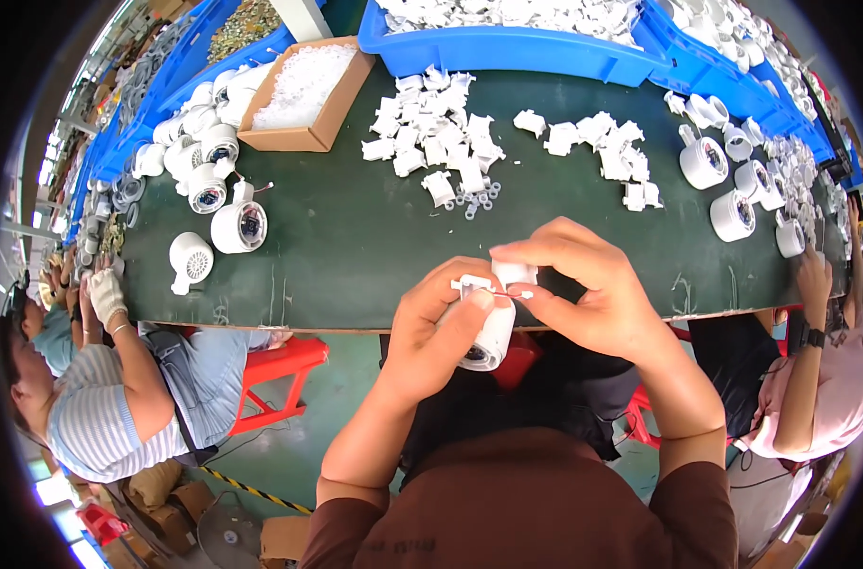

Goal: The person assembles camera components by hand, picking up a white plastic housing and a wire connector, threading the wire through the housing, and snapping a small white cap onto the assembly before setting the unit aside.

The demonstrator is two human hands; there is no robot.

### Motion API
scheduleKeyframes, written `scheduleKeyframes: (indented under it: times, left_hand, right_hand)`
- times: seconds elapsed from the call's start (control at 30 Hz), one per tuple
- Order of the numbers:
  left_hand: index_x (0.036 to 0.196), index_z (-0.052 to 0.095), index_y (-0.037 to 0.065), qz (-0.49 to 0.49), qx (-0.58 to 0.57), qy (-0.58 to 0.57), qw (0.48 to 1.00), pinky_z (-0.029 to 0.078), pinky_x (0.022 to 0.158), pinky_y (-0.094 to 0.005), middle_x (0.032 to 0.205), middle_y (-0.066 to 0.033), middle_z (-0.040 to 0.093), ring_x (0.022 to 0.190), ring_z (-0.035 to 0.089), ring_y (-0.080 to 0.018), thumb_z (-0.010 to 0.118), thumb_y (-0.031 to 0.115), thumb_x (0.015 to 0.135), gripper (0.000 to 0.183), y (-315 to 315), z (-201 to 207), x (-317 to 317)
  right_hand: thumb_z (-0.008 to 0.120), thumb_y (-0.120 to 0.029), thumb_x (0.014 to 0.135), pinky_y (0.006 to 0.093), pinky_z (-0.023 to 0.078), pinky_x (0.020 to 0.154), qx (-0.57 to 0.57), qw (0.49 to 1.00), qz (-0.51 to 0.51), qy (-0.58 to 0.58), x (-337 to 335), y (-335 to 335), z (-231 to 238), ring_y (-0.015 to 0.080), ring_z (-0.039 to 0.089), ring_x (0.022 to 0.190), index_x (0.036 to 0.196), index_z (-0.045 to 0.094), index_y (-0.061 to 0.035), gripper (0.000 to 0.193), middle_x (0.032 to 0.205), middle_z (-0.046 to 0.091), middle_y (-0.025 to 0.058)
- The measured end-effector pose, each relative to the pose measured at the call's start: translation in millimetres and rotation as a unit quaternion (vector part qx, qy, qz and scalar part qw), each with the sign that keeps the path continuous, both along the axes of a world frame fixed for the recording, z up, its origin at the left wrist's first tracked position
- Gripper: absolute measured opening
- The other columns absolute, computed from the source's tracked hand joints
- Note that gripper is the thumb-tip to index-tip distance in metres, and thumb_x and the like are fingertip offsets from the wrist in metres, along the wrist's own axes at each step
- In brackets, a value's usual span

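At the table's near edge, my left hand [422, 337] is closed round a white cylindrical camera housing [494, 335], its dark lens end tilted down toward me. A thin reddish wire with a small white plug [524, 295] comes out of the housing's upper part. Thumb and fingers of my right hand [597, 289] pinch a small white plastic piece [514, 273] just above the housing. The plug lies by my right thumb tip; whether the thumb grips it too, I cannot tell. Beyond my hands lie piled white brackets [436, 133] and small translucent rings [472, 201].
A cardboard box [303, 140] of small clear parts stands left of the brackets. Blue bins [507, 57] line the far side. White housings [240, 228] stand at left, more [733, 216] at right. Co-workers sit on both sides, a gloved hand [106, 294] at left. A red stool [284, 370] stands left.
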State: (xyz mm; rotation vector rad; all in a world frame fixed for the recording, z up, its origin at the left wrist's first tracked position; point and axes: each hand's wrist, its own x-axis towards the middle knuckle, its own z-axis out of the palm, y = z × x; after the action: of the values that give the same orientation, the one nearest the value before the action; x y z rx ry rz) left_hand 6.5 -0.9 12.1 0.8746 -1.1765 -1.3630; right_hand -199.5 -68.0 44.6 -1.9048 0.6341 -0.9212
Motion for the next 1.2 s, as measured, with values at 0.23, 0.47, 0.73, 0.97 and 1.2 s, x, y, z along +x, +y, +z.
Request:
scheduleKeyframes:
  times: [0.23, 0.47, 0.73, 0.97, 1.2]
  left_hand:
    - [0.104, 0.066, -0.002, 0.097, -0.013, -0.071, 0.993, 0.046, 0.079, -0.0246, 0.107, -0.0085, 0.065, 0.091, 0.058, -0.0110, 0.054, 0.013, 0.101, 0.020, 3.7, 3.4, -13.2]
    - [0.118, 0.066, 0.002, 0.260, -0.169, -0.336, 0.889, 0.048, 0.083, -0.0383, 0.108, -0.0138, 0.068, 0.091, 0.060, -0.0296, 0.057, 0.005, 0.094, 0.025, -0.2, 4.3, -17.5]
    - [0.122, 0.062, -0.002, 0.234, -0.180, -0.378, 0.878, 0.047, 0.082, -0.0414, 0.109, -0.0168, 0.066, 0.091, 0.058, -0.0334, 0.050, 0.008, 0.095, 0.031, -2.8, 7.1, -18.6]
    - [0.117, 0.062, -0.002, 0.245, -0.217, -0.373, 0.868, 0.047, 0.081, -0.0419, 0.108, -0.0169, 0.066, 0.090, 0.058, -0.0344, 0.045, 0.017, 0.096, 0.033, -4.4, 0.7, -18.3]
    - [0.111, 0.062, 0.000, 0.253, -0.236, -0.375, 0.860, 0.046, 0.077, -0.0403, 0.105, -0.0150, 0.067, 0.088, 0.058, -0.0321, 0.047, 0.025, 0.097, 0.033, -3.1, -4.1, -20.1]
  right_hand:
    - [0.065, 0.007, 0.089, 0.0295, 0.052, 0.086, 0.132, 0.991, -0.034, 0.011, -0.6, 11.6, -3.5, 0.0143, 0.064, 0.099, 0.123, 0.066, -0.0017, 0.035, 0.107, 0.067, 0.0067]
    - [0.063, 0.010, 0.092, 0.0334, 0.052, 0.098, 0.192, 0.973, -0.054, -0.119, 21.0, 38.8, -9.0, 0.0169, 0.064, 0.114, 0.130, 0.061, 0.0004, 0.040, 0.120, 0.067, 0.0084]
    - [0.065, 0.012, 0.090, 0.0319, 0.052, 0.097, 0.176, 0.969, -0.094, -0.145, 37.6, 40.2, -17.0, 0.0154, 0.064, 0.111, 0.126, 0.062, 0.0005, 0.038, 0.116, 0.066, 0.0073]
    - [0.068, 0.014, 0.087, 0.0306, 0.050, 0.095, 0.111, 0.978, -0.134, -0.114, 44.4, 45.8, -25.4, 0.0149, 0.063, 0.105, 0.127, 0.061, -0.0005, 0.043, 0.113, 0.064, 0.0064]
    - [0.065, 0.014, 0.087, 0.0301, 0.047, 0.096, 0.041, 0.975, -0.182, -0.124, 55.7, 56.8, -41.0, 0.0143, 0.058, 0.107, 0.126, 0.058, -0.0023, 0.043, 0.112, 0.059, 0.0054]
